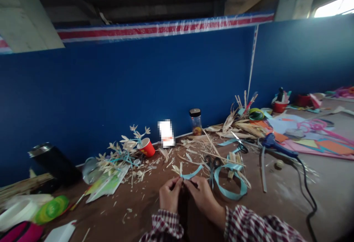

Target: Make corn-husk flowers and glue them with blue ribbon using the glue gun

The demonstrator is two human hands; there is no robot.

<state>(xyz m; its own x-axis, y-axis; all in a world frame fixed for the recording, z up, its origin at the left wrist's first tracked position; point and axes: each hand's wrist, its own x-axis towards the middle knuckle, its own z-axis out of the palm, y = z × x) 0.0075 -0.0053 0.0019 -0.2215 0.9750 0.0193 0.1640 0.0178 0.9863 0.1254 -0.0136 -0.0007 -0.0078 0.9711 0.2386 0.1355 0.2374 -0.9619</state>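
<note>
Near the front of the brown table, my left hand (pixel 169 194) is closed in a pinch at the base of a small pale husk flower (pixel 178 169), its petals pointing up. My right hand (pixel 204 196), also pinched, meets it there on a light-blue ribbon (pixel 194 173) that runs from the flower's base and curves off to the right. The fingertips hide the exact wrapping point. Just beyond my right hand lie dark-handled scissors (pixel 212 164) and a loop of wider light-blue ribbon (pixel 232 194).
At back left, several finished husk flowers (pixel 121 153) lie by a red paper cup (pixel 146 147). A lidded jar (pixel 196 122) and a black tumbler (pixel 55 164) stand along the blue partition (pixel 124 76). Rightward are a blue glue gun (pixel 279 146), its cord (pixel 311 197), and dried husks (pixel 235 125).
</note>
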